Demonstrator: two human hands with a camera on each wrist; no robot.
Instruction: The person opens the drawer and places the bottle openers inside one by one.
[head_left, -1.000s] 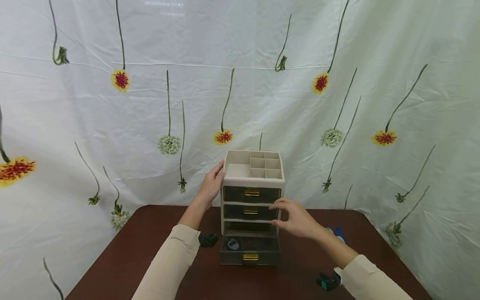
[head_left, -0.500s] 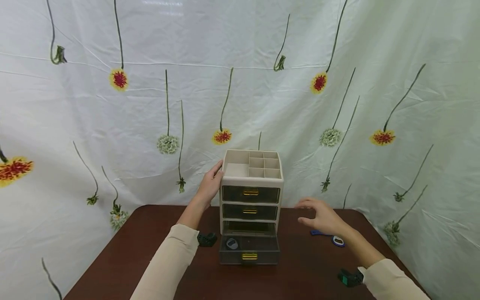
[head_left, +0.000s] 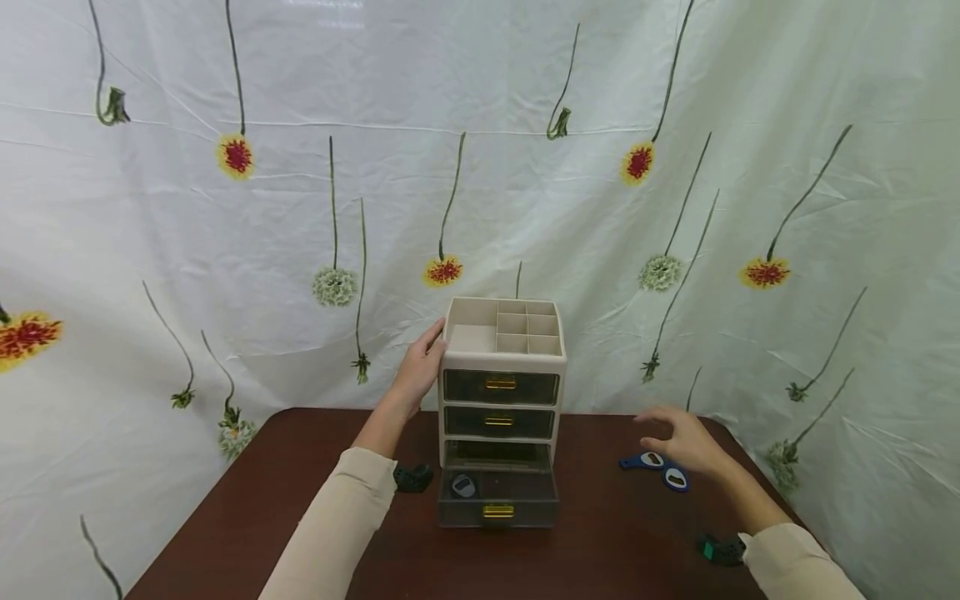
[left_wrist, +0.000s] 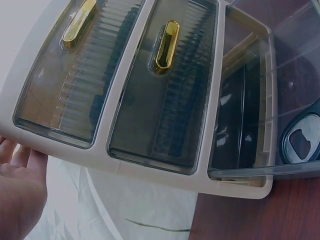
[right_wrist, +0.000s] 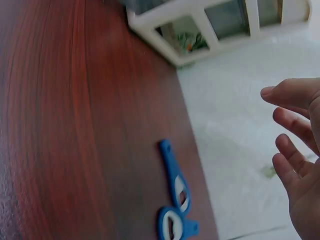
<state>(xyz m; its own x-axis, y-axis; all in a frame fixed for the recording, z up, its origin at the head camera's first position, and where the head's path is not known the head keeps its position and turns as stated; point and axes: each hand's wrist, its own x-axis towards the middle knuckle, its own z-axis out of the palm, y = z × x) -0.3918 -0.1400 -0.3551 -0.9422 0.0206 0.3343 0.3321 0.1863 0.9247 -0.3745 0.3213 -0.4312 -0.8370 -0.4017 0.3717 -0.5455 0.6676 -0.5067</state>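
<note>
A cream desktop drawer organizer [head_left: 504, 362] stands on the table, its upper two drawers closed. Its bottom drawer [head_left: 525, 512] is pulled out, and a bottle opener [head_left: 462, 486] lies in its left part. My left hand [head_left: 422, 367] rests against the organizer's upper left side with fingers extended. To the right, my right hand [head_left: 686, 440] hovers with loosely bent fingers and holds nothing. Just below and left of it, two blue bottle openers lie close together, one [right_wrist: 175, 175] farther back and the other [right_wrist: 170, 222] nearer me.
The dark reddish-brown table [head_left: 300, 500] carries everything. Behind it hangs a white cloth [head_left: 525, 208] printed with flowers. On the organizer's top is an open tray with several small compartments [head_left: 528, 327]. Gold handles [head_left: 498, 512] stick out from the drawers.
My right hand has moved away from the organizer to the right, over by the blue bottle openers, which now show more fully. My left hand stays against the organizer.
</note>
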